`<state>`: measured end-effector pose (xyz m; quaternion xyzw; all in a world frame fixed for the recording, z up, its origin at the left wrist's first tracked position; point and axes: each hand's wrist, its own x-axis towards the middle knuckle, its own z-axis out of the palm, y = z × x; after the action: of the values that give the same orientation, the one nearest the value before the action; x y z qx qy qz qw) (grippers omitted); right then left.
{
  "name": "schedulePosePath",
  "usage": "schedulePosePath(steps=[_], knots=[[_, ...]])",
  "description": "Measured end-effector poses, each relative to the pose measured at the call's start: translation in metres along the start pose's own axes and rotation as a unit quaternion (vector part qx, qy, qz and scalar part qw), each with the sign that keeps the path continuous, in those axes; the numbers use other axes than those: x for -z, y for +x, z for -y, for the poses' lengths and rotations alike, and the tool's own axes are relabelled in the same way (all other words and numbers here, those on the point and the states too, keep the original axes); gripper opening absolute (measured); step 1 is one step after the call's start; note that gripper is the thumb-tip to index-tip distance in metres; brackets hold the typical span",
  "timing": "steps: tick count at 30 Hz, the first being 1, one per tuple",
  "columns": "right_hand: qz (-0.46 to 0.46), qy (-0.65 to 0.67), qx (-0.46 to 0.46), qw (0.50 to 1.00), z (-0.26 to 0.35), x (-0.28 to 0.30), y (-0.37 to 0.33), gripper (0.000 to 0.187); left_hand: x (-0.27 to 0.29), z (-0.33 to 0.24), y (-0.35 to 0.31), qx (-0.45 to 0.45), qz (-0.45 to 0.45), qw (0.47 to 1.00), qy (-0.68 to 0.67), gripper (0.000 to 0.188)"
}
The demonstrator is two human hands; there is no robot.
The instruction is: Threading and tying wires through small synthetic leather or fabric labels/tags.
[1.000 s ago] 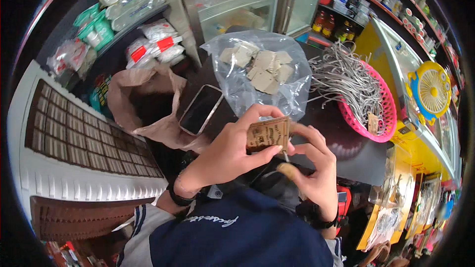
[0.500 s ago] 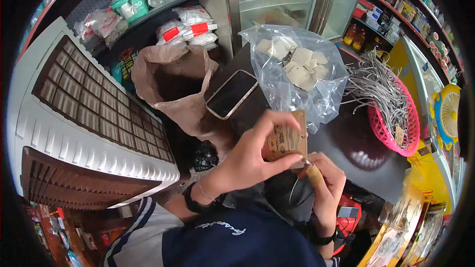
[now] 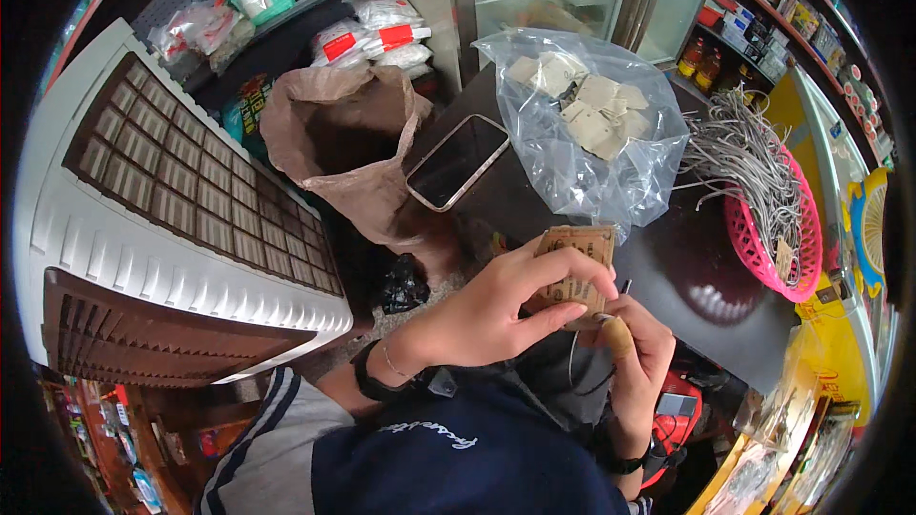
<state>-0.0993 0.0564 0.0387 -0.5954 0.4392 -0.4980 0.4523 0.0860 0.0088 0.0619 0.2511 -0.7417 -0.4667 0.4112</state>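
Note:
A stack of brown cardboard tags (image 3: 579, 240) with dark print is pinched between the thumb and fingers of my left hand (image 3: 487, 310), above the front edge of the dark table. Close against the lower right corner of the stack is my right hand (image 3: 647, 348), its thumb covered by a tan finger cot (image 3: 619, 335). Between that thumb and the fingers runs a thin grey cord (image 3: 573, 362). The cord hangs in a loop below, and a short dark end sticks up beside the tags. My fingers partly hide where cord and tags meet.
A clear plastic bag (image 3: 658, 167) of pale tags lies on the table (image 3: 658, 277), beside a phone (image 3: 458, 164). At right, a pink basket (image 3: 811, 215) holds a heap of grey cords (image 3: 739, 148). An open brown sack (image 3: 382, 193) and a white air cooler (image 3: 205, 248) stand at left.
The tags have moved slightly down and right with both hands. My left forefinger now bends across the stack, and a cord end shows above my right hand. The view has shifted slightly.

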Motion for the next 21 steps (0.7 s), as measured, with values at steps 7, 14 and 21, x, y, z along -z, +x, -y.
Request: schedulePosePath(steps=[7,14,21], knots=[[0.021,-0.027,0.014,0.999,0.001,-0.001,0.003,0.026,-0.005,0.002,-0.005,0.011,-0.065,0.997,-0.047,0.064],[0.017,-0.039,0.012,0.999,-0.001,-0.011,-0.002,0.022,-0.004,0.003,-0.008,0.05,-0.061,0.992,-0.097,0.055],[0.007,-0.06,0.009,0.998,-0.001,-0.011,-0.006,0.02,-0.006,0.01,-0.013,0.024,-0.07,0.994,-0.085,0.044]])
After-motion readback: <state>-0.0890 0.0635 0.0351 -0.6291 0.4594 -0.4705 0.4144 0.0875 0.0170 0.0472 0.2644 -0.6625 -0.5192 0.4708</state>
